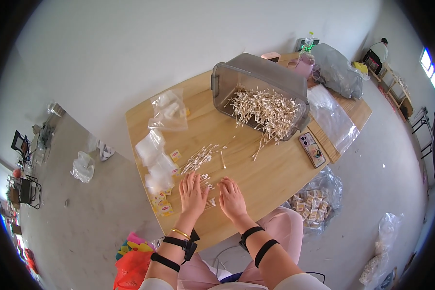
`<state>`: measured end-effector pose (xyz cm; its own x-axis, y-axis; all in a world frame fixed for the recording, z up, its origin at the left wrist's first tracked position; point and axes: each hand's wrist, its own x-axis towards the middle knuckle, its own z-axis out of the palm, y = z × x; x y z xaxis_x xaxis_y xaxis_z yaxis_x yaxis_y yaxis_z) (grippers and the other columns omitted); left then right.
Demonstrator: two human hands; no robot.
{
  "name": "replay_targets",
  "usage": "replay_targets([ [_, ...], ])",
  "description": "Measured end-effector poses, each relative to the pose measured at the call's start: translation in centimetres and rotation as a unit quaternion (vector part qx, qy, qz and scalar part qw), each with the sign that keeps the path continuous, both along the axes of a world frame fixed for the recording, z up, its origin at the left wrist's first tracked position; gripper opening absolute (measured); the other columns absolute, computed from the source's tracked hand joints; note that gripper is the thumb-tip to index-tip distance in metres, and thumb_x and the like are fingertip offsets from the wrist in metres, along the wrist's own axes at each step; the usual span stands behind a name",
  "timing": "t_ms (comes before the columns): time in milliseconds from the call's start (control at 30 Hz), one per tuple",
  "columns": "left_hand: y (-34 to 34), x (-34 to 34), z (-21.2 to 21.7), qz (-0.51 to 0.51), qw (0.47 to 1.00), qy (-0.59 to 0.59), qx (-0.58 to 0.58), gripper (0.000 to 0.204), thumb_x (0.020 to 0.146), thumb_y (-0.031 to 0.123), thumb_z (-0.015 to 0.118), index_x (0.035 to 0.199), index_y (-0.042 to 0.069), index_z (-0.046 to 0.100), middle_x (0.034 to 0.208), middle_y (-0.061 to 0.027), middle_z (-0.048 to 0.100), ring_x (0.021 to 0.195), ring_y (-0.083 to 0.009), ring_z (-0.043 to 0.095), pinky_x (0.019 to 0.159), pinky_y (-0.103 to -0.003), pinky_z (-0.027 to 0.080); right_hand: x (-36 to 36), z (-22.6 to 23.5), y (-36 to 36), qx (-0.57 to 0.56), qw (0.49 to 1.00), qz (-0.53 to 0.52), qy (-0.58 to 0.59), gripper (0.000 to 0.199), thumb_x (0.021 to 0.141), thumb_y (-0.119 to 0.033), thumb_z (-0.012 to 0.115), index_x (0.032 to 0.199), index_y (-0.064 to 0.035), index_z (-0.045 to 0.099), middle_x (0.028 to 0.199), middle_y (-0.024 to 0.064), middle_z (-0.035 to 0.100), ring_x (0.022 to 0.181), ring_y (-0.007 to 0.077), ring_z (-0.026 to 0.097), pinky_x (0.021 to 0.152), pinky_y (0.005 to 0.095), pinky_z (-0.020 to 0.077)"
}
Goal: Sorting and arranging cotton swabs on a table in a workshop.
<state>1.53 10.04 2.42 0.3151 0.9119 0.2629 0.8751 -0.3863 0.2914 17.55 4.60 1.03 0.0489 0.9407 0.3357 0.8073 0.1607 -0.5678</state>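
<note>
Clear little plastic bags [154, 162] lie packed at the left; more are not done yet. Left hand [192, 195] and right hand [232, 198] press flat and open on a small bunch of cotton swabs [209, 203], gripping nothing. Many swabs wait in the tipped grey plastic bin [262, 96].

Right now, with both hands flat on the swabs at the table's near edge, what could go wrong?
The left hand and right hand press a small bunch of cotton swabs near the table edge; some might roll off. The tilted grey bin could spill more swabs towards the phone.
</note>
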Motion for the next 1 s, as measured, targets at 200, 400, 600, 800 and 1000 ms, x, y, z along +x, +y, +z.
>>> replay_targets([
  [200,-2.1,-0.2,-0.8,-0.035,0.996,0.069,-0.050,0.069,0.095,0.037,0.059,0.148,0.000,0.035,0.152,-0.0119,0.035,0.143,-0.0300,0.031,0.120,-0.052,0.020,0.0,-0.2,0.1,0.008,1.000,0.000,0.012,0.037,0.083,-0.008,0.061,0.119,-0.0028,0.058,0.126,0.0138,0.055,0.132,0.0307,0.046,0.114,0.0416,0.0369],
  [400,-2.4,-0.2,-0.2,-0.066,0.994,0.055,-0.068,0.071,0.096,0.035,0.057,0.151,0.000,0.029,0.153,-0.0138,0.033,0.143,-0.0324,0.031,0.121,-0.053,0.017,0.5,-0.5,0.1,0.007,1.000,0.006,0.008,0.038,0.082,-0.008,0.061,0.119,-0.0027,0.058,0.127,0.0141,0.055,0.131,0.0313,0.047,0.114,0.0423,0.0374],
  [600,-2.3,-0.1,-1.3,-0.074,0.988,0.101,-0.087,0.088,0.097,0.052,0.049,0.155,-0.006,0.016,0.164,-0.0210,0.014,0.153,-0.0352,0.010,0.124,-0.052,0.007,0.2,-0.5,0.1,0.013,1.000,0.011,0.018,0.039,0.083,-0.008,0.061,0.121,-0.0016,0.058,0.127,0.0146,0.054,0.131,0.0320,0.047,0.114,0.0428,0.0370],
  [800,-2.1,0.0,-1.0,-0.073,0.983,0.147,-0.088,0.092,0.097,0.059,0.042,0.154,-0.008,0.015,0.164,-0.0225,0.013,0.153,-0.0354,0.009,0.124,-0.049,0.008,0.1,0.0,-0.1,0.004,1.000,0.008,0.021,0.039,0.084,-0.010,0.061,0.122,-0.0024,0.058,0.128,0.0143,0.054,0.132,0.0320,0.046,0.115,0.0426,0.0366],
  [1000,-3.8,-0.5,-1.5,-0.103,0.984,0.105,-0.097,0.089,0.096,0.053,0.049,0.153,-0.009,0.017,0.162,-0.0252,0.017,0.152,-0.0378,0.014,0.124,-0.050,0.011,0.1,-0.1,0.0,0.024,0.999,0.009,0.022,0.036,0.082,-0.005,0.060,0.118,-0.0020,0.058,0.126,0.0161,0.054,0.130,0.0349,0.047,0.111,0.0437,0.0389],
])
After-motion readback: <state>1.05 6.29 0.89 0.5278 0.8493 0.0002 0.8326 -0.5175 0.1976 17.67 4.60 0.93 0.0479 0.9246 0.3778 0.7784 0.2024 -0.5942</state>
